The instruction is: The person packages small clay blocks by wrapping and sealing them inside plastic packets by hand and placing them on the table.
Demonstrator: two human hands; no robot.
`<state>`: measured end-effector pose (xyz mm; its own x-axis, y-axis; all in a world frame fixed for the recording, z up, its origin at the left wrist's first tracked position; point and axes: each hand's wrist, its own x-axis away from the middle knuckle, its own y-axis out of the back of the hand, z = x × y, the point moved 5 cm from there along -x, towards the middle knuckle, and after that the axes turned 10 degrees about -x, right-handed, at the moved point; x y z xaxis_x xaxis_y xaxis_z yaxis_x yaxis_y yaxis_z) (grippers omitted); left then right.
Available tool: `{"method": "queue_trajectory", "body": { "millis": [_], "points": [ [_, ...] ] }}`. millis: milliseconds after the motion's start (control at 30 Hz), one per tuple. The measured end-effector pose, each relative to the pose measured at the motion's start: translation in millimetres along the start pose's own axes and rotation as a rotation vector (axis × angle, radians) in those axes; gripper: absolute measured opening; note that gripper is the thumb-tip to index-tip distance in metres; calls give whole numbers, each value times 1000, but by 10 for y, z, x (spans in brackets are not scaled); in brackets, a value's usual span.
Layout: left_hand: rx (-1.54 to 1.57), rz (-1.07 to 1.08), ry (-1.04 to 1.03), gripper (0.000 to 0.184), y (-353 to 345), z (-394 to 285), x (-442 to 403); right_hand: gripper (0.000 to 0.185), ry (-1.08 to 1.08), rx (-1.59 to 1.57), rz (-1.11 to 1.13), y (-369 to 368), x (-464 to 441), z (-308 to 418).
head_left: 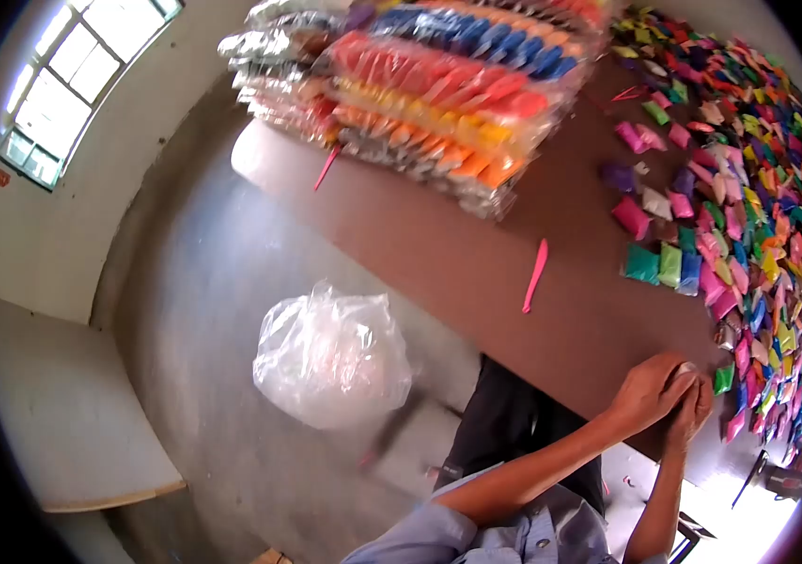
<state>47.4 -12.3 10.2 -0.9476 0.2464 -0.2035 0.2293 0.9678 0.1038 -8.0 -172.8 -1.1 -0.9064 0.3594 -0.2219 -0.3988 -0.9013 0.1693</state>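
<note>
My left hand [650,393] and my right hand [694,411] meet over the near edge of the brown table [476,273], fingers bent and pressed together. A small pale bit shows between the fingertips, too small and covered to name. Just right of my hands lies a small green packet [723,380]. Beyond it spreads a large heap of small colourful packets [777,235]. Closer in are a teal packet [641,264], a light green packet [669,266] and a blue packet [689,274]. A pink plastic stick, like a modelling tool [535,275], rests on the table.
Stacked clear bags of colourful pieces [448,89] stand at the table's far left. Another pink stick [327,169] lies by them. A clear plastic bag [330,357] is on the left, over the grey floor [203,310]. A barred window [81,75] is at upper left.
</note>
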Motion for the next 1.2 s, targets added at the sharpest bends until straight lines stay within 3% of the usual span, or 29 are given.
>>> {"method": "queue_trajectory", "body": {
  "millis": [67,167,267,367,500,567,733,867,1000,1100,1200],
  "points": [
    [74,-30,54,25,119,-33,23,24,-12,69,-70,-6,55,-33],
    [-73,-7,-35,20,-4,-56,-62,24,118,144,-99,-27,-61,113],
    [-109,-52,-43,18,-90,31,-15,27,94,-42,-43,-84,-54,204],
    [-165,-35,-37,18,-23,-30,-21,28,-3,-54,-19,-138,-68,285],
    [-153,9,-27,20,-4,-76,-46,25,93,45,-88,-106,-55,269],
    [-89,31,39,25,33,-218,-60,25,10,89,-85,-62,-41,216],
    [-216,63,-100,28,-14,-126,-51,27,96,87,-134,-50,-53,144],
    [-242,51,-35,26,-30,-1,-6,27,-3,-113,-49,-201,-32,305],
    [-208,-58,5,22,18,-83,6,25,-43,-69,-28,-143,-31,189],
    [-206,-21,3,25,0,-105,-3,23,86,41,-68,-99,-56,233],
    [-161,15,41,28,-12,-232,4,21,3,-7,-105,-60,-26,218]
  ]
}}
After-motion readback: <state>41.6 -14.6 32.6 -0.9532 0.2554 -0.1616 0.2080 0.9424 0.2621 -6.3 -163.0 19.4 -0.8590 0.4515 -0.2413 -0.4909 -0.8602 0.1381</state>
